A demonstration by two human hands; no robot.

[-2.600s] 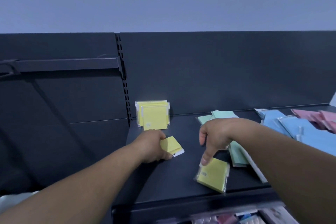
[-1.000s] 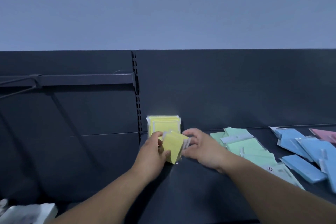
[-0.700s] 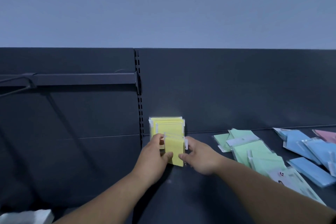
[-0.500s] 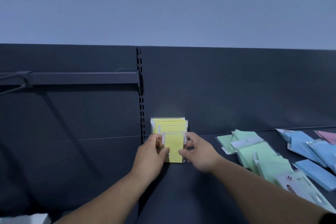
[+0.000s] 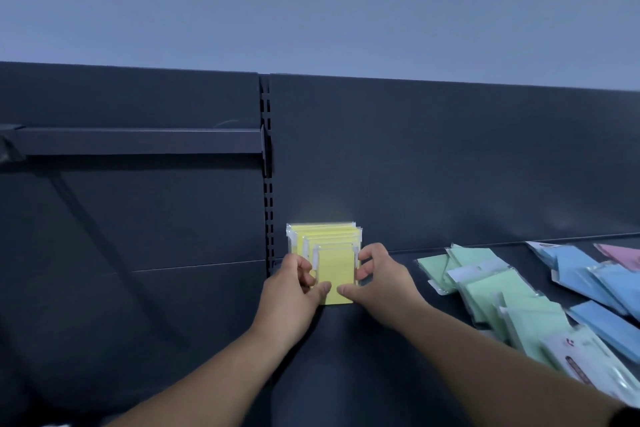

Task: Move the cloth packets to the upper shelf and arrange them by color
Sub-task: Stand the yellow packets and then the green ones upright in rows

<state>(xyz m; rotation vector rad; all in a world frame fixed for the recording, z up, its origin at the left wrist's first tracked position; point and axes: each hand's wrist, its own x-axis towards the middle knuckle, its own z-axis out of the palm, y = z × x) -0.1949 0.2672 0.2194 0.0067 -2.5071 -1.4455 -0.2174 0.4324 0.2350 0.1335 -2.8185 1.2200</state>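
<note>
Front yellow packet [image 5: 335, 279] pinched upright between both hands' fingers [image 5: 304, 276]; yellow stack [image 5: 323, 234] behind could be toppled if pushed unevenly.

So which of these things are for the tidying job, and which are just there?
For the job: yellow packet, gripped by left hand and right hand; yellow stack behind it; green packets; blue packets; pink packet; shelf.
Just there: metal bar on the left; slotted post; wall.
</note>
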